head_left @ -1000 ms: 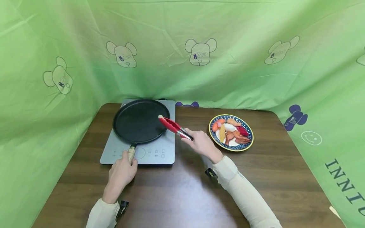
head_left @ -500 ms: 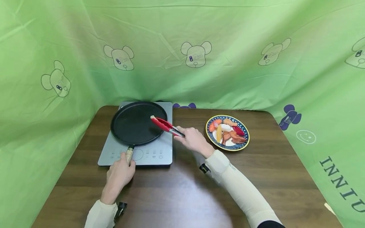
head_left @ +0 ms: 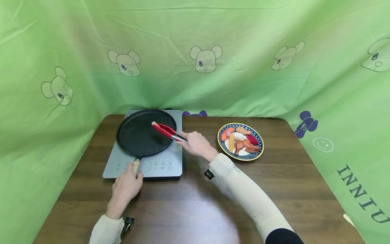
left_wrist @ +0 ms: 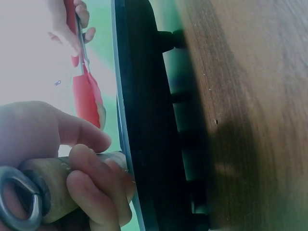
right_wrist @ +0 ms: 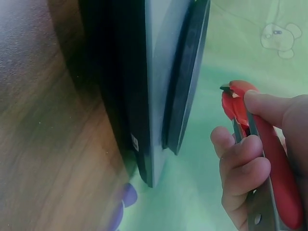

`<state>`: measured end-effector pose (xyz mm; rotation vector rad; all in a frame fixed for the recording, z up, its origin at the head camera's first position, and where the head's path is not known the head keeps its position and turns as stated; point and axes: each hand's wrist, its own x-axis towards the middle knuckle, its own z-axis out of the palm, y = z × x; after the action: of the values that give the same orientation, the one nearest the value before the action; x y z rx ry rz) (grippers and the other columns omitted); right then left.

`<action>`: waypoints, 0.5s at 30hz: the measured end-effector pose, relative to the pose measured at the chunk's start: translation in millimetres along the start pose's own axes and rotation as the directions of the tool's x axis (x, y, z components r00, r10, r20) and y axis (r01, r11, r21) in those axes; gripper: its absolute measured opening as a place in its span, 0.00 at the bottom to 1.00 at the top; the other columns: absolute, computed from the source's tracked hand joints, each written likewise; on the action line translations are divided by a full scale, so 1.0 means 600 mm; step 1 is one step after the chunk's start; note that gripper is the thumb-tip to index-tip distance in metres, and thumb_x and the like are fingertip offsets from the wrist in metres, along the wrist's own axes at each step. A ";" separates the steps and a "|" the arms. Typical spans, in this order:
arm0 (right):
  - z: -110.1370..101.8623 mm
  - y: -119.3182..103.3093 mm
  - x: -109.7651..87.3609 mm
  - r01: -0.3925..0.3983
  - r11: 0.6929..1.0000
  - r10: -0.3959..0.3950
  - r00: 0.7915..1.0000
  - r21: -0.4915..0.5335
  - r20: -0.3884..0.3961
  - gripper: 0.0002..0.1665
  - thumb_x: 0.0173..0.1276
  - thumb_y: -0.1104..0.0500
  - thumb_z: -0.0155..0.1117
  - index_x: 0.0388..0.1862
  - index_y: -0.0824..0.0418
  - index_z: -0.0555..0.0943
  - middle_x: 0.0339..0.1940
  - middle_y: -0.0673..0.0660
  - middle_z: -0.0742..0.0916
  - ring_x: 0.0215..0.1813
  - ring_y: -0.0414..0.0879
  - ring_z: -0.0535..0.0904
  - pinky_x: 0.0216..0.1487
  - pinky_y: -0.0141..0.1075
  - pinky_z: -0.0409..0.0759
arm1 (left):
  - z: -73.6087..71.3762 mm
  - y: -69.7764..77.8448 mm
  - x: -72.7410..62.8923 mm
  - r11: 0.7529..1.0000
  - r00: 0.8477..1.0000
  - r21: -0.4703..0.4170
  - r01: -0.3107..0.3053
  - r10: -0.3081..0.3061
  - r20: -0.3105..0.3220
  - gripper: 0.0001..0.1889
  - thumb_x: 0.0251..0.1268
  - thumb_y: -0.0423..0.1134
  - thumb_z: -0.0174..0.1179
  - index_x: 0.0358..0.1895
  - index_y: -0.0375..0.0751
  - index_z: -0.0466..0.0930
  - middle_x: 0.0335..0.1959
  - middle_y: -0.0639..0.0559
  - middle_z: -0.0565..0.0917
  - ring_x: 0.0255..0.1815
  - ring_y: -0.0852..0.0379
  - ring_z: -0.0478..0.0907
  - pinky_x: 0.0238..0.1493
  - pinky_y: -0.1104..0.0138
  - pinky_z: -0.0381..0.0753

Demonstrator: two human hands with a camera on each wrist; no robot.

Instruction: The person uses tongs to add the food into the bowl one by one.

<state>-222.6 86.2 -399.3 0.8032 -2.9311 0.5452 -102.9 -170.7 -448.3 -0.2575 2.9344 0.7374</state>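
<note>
Head | left hand (head_left: pixel 126 184) grips handle (head_left: pixel 136 164), pan (head_left: pixel 138 135) beyond it | right hand (head_left: pixel 197 145) grasps tongs (head_left: pixel 166 131): probably light, springy, best held mid-length

Room over the near table (head_left: pixel 182 210), but right hand (head_left: pixel 196 144) between cooktop (head_left: pixel 164 169) and plate (head_left: pixel 221 142).

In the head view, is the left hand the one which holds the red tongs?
No, the left hand grips the pan handle, while the right hand holds the tongs.

My counter (head_left: pixel 182 210): brown wood grain. Directly on it, grey cooktop (head_left: pixel 172 156) toward my left, yellow-rimmed blue plate (head_left: pixel 245 157) toward my right, gap between.
</note>
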 end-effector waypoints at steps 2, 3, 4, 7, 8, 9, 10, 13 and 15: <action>0.000 -0.003 0.005 0.001 1.000 0.000 1.000 -0.006 0.012 0.26 0.68 0.45 0.58 0.61 0.53 0.76 0.33 0.55 0.82 0.24 0.46 0.75 0.23 0.38 0.70 | 0.001 -0.001 0.000 1.000 1.000 -0.002 0.000 0.000 0.001 0.25 0.67 0.46 0.44 0.58 0.30 0.57 0.25 0.37 0.74 0.19 0.45 0.69 0.18 0.56 0.67; 0.001 -0.005 0.007 0.002 1.000 -0.002 1.000 -0.003 0.018 0.25 0.68 0.46 0.58 0.61 0.53 0.76 0.32 0.55 0.82 0.24 0.46 0.74 0.23 0.37 0.69 | 0.001 -0.001 0.000 1.000 1.000 -0.002 -0.002 0.002 -0.001 0.24 0.68 0.46 0.44 0.58 0.30 0.57 0.25 0.37 0.74 0.19 0.45 0.70 0.18 0.56 0.67; 0.001 -0.006 0.009 0.002 1.000 -0.002 1.000 -0.004 0.022 0.26 0.68 0.46 0.58 0.62 0.53 0.75 0.32 0.55 0.82 0.24 0.45 0.74 0.22 0.36 0.69 | 0.001 -0.001 0.000 1.000 1.000 0.000 -0.003 0.003 -0.002 0.24 0.68 0.46 0.44 0.58 0.30 0.57 0.25 0.37 0.75 0.19 0.45 0.70 0.18 0.56 0.67; 0.002 -0.009 0.016 0.009 1.000 -0.009 1.000 -0.003 0.027 0.25 0.68 0.46 0.58 0.61 0.53 0.76 0.32 0.54 0.81 0.24 0.45 0.74 0.22 0.35 0.68 | 0.000 -0.002 0.002 1.000 1.000 -0.002 -0.006 0.006 -0.002 0.23 0.68 0.46 0.44 0.56 0.30 0.58 0.25 0.37 0.74 0.19 0.45 0.70 0.18 0.56 0.66; 0.003 -0.010 0.018 0.016 1.000 -0.016 1.000 -0.004 0.026 0.24 0.68 0.46 0.58 0.61 0.52 0.76 0.31 0.53 0.81 0.24 0.45 0.74 0.22 0.35 0.68 | 0.001 -0.002 0.002 1.000 1.000 -0.004 -0.005 0.005 -0.003 0.23 0.68 0.46 0.44 0.56 0.30 0.58 0.25 0.37 0.74 0.19 0.45 0.70 0.18 0.55 0.66; 0.003 -0.011 0.020 0.019 1.000 -0.019 0.999 -0.007 0.027 0.24 0.69 0.45 0.57 0.60 0.52 0.76 0.31 0.53 0.81 0.24 0.45 0.74 0.22 0.36 0.68 | 0.001 -0.002 0.002 1.000 1.000 -0.005 -0.004 0.004 -0.006 0.22 0.68 0.46 0.44 0.55 0.30 0.58 0.25 0.37 0.74 0.19 0.45 0.70 0.18 0.55 0.66; 0.002 -0.012 0.022 0.021 1.000 -0.021 0.999 -0.014 0.025 0.23 0.69 0.45 0.57 0.59 0.52 0.76 0.31 0.53 0.81 0.25 0.45 0.74 0.23 0.36 0.69 | 0.001 -0.002 0.002 1.000 1.000 -0.007 -0.003 0.003 -0.006 0.22 0.68 0.46 0.44 0.55 0.30 0.58 0.25 0.38 0.74 0.19 0.45 0.70 0.18 0.55 0.67; 0.003 -0.015 0.030 0.020 1.000 -0.019 0.999 -0.023 0.029 0.23 0.69 0.44 0.57 0.58 0.52 0.76 0.30 0.53 0.81 0.25 0.46 0.75 0.23 0.37 0.69 | 0.001 -0.002 0.002 1.000 1.000 -0.013 -0.003 0.003 -0.002 0.23 0.68 0.46 0.44 0.55 0.30 0.58 0.24 0.38 0.74 0.19 0.45 0.70 0.18 0.56 0.67; 0.004 -0.018 0.035 0.010 1.000 -0.009 0.999 -0.020 0.037 0.24 0.69 0.44 0.56 0.60 0.52 0.75 0.31 0.53 0.81 0.25 0.46 0.75 0.24 0.37 0.69 | 0.001 -0.003 0.001 1.000 1.000 -0.012 0.000 0.000 0.003 0.23 0.68 0.46 0.44 0.55 0.30 0.58 0.24 0.38 0.74 0.19 0.45 0.70 0.18 0.56 0.67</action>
<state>-235.5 66.4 -395.3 0.8333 -2.9598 0.5040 -103.2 -172.2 -449.8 -0.2576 2.9277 0.7543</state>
